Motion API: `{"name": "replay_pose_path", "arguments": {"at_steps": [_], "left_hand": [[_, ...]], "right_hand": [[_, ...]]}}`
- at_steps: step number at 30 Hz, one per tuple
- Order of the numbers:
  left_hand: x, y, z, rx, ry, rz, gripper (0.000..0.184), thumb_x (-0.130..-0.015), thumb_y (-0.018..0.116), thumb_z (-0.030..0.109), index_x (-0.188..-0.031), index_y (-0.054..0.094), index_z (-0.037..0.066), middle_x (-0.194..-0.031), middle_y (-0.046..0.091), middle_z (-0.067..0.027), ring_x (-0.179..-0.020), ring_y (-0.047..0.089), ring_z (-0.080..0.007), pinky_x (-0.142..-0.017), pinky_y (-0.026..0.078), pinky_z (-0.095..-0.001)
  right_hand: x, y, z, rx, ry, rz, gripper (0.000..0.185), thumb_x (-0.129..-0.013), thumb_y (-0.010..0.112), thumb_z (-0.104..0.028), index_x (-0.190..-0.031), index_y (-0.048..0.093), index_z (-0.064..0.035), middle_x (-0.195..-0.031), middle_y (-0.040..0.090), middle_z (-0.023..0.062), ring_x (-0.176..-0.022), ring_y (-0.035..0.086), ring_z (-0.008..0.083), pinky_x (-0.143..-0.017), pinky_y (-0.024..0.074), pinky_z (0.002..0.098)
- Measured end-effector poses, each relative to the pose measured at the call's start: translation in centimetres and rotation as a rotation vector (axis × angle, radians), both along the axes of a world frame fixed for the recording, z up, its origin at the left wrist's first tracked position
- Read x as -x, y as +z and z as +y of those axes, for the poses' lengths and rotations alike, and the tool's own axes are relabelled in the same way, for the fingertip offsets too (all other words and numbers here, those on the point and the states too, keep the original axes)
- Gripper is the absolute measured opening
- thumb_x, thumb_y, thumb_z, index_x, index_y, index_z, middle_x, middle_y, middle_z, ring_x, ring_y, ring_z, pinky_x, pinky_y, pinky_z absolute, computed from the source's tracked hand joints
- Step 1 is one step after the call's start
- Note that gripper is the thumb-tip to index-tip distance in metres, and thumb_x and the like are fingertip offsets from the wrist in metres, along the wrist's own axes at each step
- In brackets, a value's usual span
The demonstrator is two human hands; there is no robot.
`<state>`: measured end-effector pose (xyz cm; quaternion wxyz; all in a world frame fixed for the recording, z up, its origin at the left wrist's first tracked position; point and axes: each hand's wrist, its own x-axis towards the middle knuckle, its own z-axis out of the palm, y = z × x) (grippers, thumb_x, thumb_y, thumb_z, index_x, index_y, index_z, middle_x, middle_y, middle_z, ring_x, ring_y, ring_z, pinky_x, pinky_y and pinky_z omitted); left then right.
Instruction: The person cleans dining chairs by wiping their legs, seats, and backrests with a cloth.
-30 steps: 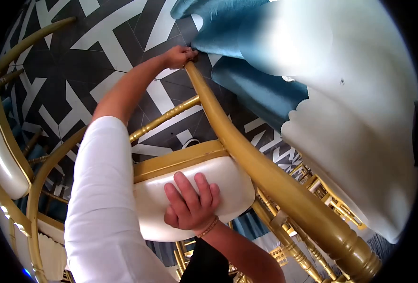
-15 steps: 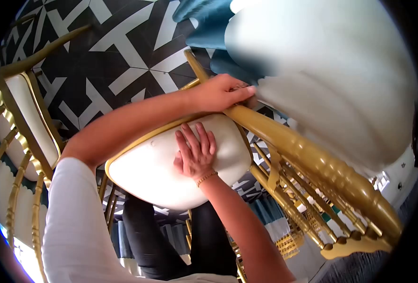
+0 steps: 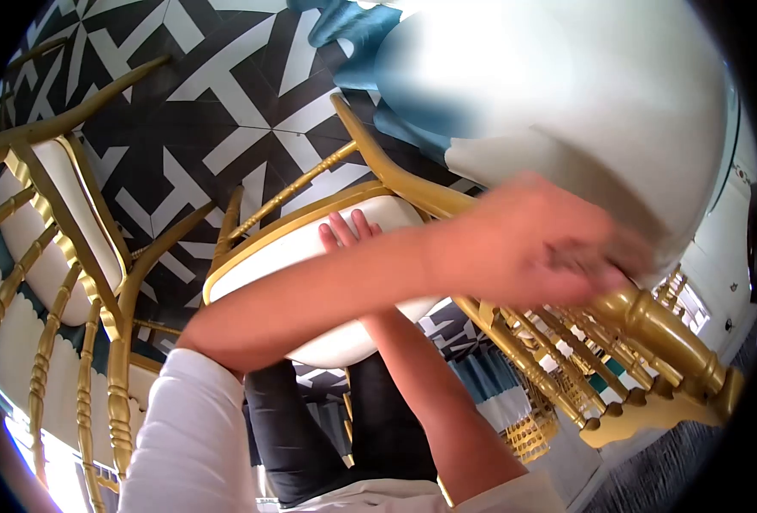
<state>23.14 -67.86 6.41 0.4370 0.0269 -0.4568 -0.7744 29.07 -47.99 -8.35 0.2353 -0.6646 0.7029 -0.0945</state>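
A gold wooden chair with a padded white seat (image 3: 344, 349) lies tipped in front of me, above my dark-trousered legs. My left hand (image 3: 558, 248) is blurred by motion, its fingers curled round the thick gold back post (image 3: 652, 321) of this chair. Whether a cloth or anything else is inside that grip cannot be made out. My right hand (image 3: 342, 229) rests flat on the seat pad with fingers stretched out. My left forearm crosses over it, hiding most of the palm and wrist.
A second gold chair (image 3: 117, 359) stands close at the left. A round table with a white cloth (image 3: 558, 94) over a blue skirt (image 3: 348, 43) fills the upper right. Patterned black-and-white tiles (image 3: 224, 128) cover the floor. More gold chairs (image 3: 528, 438) stand behind.
My left hand has slid along the back post, away from the seat and to the right. My right hand stays on the seat, now partly covered by my left forearm.
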Motion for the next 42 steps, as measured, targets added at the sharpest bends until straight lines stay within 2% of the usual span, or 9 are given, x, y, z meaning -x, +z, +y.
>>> {"name": "replay_pose_path", "arguments": {"at_steps": [2, 4, 8, 15, 24, 30, 34, 36, 42], "left_hand": [[-0.8, -5.4, 0.3, -0.001, -0.011, -0.095, 0.018, -0.091, 0.066, 0.022, -0.086, 0.067, 0.004, -0.078, 0.071, -0.0075, -0.06, 0.065, -0.02, -0.055, 0.05, -0.0299], [-3.6, -10.6, 0.2, -0.018, -0.201, -0.35, 0.023, -0.095, 0.062, 0.02, -0.104, 0.069, 0.0, -0.078, 0.069, -0.0057, -0.069, 0.063, -0.0079, -0.063, 0.05, -0.0248], [-6.6, -20.2, 0.4, -0.15, -0.344, -0.714, 0.029, -0.097, 0.059, 0.029, -0.1, 0.067, 0.001, -0.08, 0.068, -0.0053, -0.073, 0.06, -0.0094, -0.069, 0.049, -0.0275], [-4.1, -34.6, -2.7, 0.001, -0.423, -0.744, 0.041, -0.098, 0.057, 0.03, -0.069, 0.051, 0.002, -0.063, 0.052, -0.0007, -0.062, 0.051, -0.0099, -0.06, 0.045, -0.0283], [-5.3, -52.1, -5.2, -0.089, -0.302, -0.999, 0.043, -0.101, 0.048, 0.043, -0.092, 0.068, 0.005, -0.068, 0.059, -0.0038, -0.06, 0.057, -0.0101, -0.052, 0.045, -0.028], [-5.1, -49.5, -3.6, -0.346, -0.212, -1.015, 0.045, -0.1, 0.047, 0.051, -0.104, 0.064, 0.01, -0.073, 0.058, -0.0015, -0.06, 0.053, -0.0084, -0.053, 0.043, -0.0249], [-6.5, -40.8, -2.0, -0.521, -0.338, -0.9, 0.045, -0.098, 0.05, 0.052, -0.104, 0.065, 0.01, -0.082, 0.057, 0.0011, -0.071, 0.05, -0.0077, -0.064, 0.042, -0.0238], [-6.2, -35.8, -1.2, -0.462, -0.398, -0.849, 0.039, -0.103, 0.044, 0.043, -0.1, 0.063, 0.009, -0.067, 0.048, 0.0033, -0.057, 0.041, -0.0041, -0.051, 0.034, -0.0198], [-4.5, -20.1, 0.6, -0.21, -0.429, -0.643, 0.041, -0.103, 0.048, 0.032, -0.096, 0.066, -0.004, -0.087, 0.065, -0.0039, -0.082, 0.058, -0.0112, -0.082, 0.048, -0.0281]], "right_hand": [[-0.2, -1.6, 2.0, -0.085, -0.13, -0.176, 0.055, -0.086, 0.049, -0.026, -0.139, 0.047, -0.0139, -0.145, 0.044, 0.0117, -0.136, 0.035, 0.0401, -0.113, 0.0215, 0.0564], [-0.3, -1.6, 1.0, 0.271, -0.052, 0.086, 0.051, -0.086, 0.046, -0.027, -0.134, 0.051, -0.0133, -0.142, 0.047, 0.012, -0.133, 0.04, 0.0393, -0.113, 0.0223, 0.0554], [-0.1, 0.5, -0.8, 0.199, -0.052, 0.092, 0.05, -0.084, 0.046, -0.025, -0.132, 0.054, -0.0116, -0.139, 0.051, 0.0108, -0.132, 0.042, 0.0364, -0.112, 0.0214, 0.0513], [0.0, 0.2, -0.4, 0.21, -0.058, 0.121, 0.052, -0.087, 0.042, -0.029, -0.137, 0.051, -0.0169, -0.143, 0.05, 0.0035, -0.136, 0.041, 0.0277, -0.115, 0.0187, 0.0444], [-0.3, 0.5, -0.2, 0.201, -0.061, 0.148, 0.041, -0.094, 0.037, -0.029, -0.124, 0.062, -0.019, -0.133, 0.059, 0.001, -0.132, 0.046, 0.027, -0.116, 0.019, 0.0439], [-0.2, 0.3, -0.2, 0.242, -0.054, 0.153, 0.042, -0.097, 0.032, -0.029, -0.127, 0.06, -0.0171, -0.134, 0.058, 0.005, -0.13, 0.047, 0.0287, -0.115, 0.02, 0.0435], [0.1, 0.5, -0.4, 0.248, -0.026, 0.106, 0.041, -0.093, 0.038, -0.026, -0.126, 0.059, -0.0143, -0.132, 0.058, 0.0101, -0.128, 0.047, 0.0357, -0.113, 0.0207, 0.0487], [0.0, 0.4, -0.2, 0.228, -0.052, 0.112, 0.047, -0.094, 0.037, -0.029, -0.136, 0.051, -0.0165, -0.143, 0.05, 0.0065, -0.135, 0.043, 0.0305, -0.114, 0.0208, 0.0459], [0.3, 0.2, -0.4, 0.224, -0.042, 0.089, 0.054, -0.083, 0.048, -0.027, -0.135, 0.05, -0.0133, -0.147, 0.045, 0.009, -0.137, 0.04, 0.0339, -0.114, 0.0205, 0.0483]]}}
